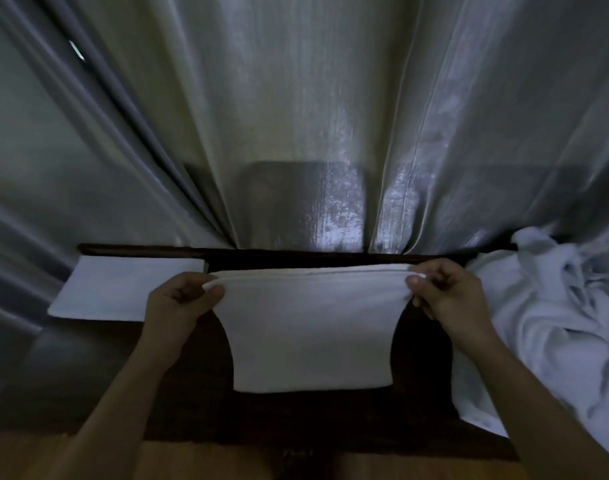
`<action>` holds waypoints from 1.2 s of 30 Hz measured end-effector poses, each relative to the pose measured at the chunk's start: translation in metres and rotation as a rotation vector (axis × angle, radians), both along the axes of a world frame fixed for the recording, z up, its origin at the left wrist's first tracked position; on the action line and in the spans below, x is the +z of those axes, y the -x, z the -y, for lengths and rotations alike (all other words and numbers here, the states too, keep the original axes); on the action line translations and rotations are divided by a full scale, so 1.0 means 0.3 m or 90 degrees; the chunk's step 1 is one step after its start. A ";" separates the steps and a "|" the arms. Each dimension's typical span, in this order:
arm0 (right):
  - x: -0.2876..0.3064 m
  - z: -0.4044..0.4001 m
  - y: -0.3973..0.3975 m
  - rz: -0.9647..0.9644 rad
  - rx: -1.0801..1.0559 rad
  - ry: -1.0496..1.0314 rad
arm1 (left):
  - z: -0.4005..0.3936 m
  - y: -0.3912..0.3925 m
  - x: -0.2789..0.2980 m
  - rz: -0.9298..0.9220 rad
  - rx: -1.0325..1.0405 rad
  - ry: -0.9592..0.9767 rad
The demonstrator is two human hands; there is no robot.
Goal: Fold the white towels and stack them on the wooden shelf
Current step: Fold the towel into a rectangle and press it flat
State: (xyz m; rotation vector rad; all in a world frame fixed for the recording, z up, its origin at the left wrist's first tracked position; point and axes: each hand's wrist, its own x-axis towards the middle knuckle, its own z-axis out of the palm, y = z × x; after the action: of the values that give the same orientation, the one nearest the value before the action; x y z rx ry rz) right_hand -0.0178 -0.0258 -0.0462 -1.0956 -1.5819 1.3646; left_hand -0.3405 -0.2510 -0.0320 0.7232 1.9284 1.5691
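A white towel [310, 327] hangs doubled over in front of me, above the dark wooden shelf [192, 403]. My left hand [180, 299] pinches its upper left corner and my right hand [441, 292] pinches its upper right corner, so the top edge is stretched flat between them. The towel's lower edge rests near the shelf's middle. A folded white towel [119, 289] lies flat at the shelf's left end. A crumpled heap of white towels [545, 323] covers the shelf's right end.
Shiny grey curtains [296, 116] hang right behind the shelf and reach down to its back edge. A strip of light wooden floor [192, 459] shows below the shelf's front edge.
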 end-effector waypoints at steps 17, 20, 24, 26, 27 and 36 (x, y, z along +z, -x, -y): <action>0.202 0.031 0.030 -0.037 0.089 0.082 | 0.038 0.108 0.161 -0.037 -0.068 0.079; 0.211 -0.013 0.062 0.000 0.089 0.105 | -0.014 0.148 0.192 -0.016 -0.093 0.099; 0.257 -0.091 0.122 0.014 0.068 0.103 | -0.119 0.189 0.239 0.001 -0.098 0.090; 0.295 -0.129 0.143 0.004 0.060 0.088 | -0.164 0.200 0.270 -0.011 -0.094 0.081; 0.312 -0.144 0.147 -0.004 0.058 0.079 | -0.180 0.204 0.283 -0.020 -0.095 0.072; 0.258 -0.074 0.039 -0.020 0.084 0.050 | -0.075 0.178 0.205 -0.122 -0.156 0.047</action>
State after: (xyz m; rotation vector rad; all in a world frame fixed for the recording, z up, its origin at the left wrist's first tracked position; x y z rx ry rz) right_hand -0.0296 -0.0037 0.0312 -1.0253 -1.6133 1.5356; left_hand -0.3940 -0.2284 0.0296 1.0671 1.9336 1.3139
